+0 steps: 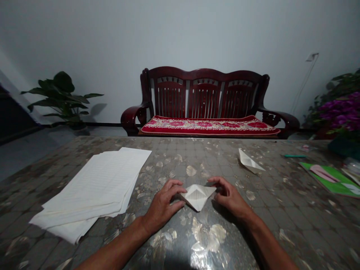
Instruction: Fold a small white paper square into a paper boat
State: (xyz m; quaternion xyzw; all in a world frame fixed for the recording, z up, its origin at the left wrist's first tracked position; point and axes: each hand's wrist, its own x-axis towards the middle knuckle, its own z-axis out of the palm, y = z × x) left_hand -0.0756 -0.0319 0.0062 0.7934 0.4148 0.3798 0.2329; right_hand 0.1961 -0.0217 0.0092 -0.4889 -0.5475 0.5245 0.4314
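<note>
Paper boat looks partly hidden by the left hand.

Before you: one table; two folded papers, at 12 and 1 o'clock; one paper stack at 10; one slim green stick at 2; one settee beyond, at 12.

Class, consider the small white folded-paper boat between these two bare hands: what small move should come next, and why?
Perhaps ease the small white folded-paper boat slightly wider by its pointed ends: the bare left hand is at one end, the bare right hand at the other.
</note>
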